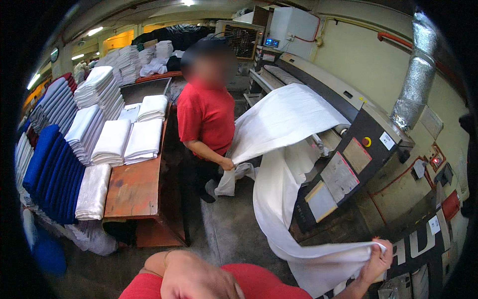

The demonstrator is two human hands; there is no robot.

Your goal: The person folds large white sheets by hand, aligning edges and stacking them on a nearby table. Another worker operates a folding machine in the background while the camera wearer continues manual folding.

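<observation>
My right hand (377, 258), out at the lower right, grips the edge of a long white cloth sheet (276, 209). From that hand the sheet sags leftward and runs up to the rollers of a large flatwork ironing machine (328, 149). My left hand (199, 278) is close to the camera, in front of my red shirt, with a thin bangle at its wrist; its fingers are cut off by the lower edge, and I cannot tell whether they hold anything. Another white stretch of cloth (283, 116) lies over the machine's feed side, its near corner held by a co-worker.
A co-worker in a red shirt (207, 116) stands between the machine and a brown table (134, 190). Folded white linens (143, 140) and folded blue towels (52, 175) are stacked on the left. A silver duct (416, 74) rises behind the machine.
</observation>
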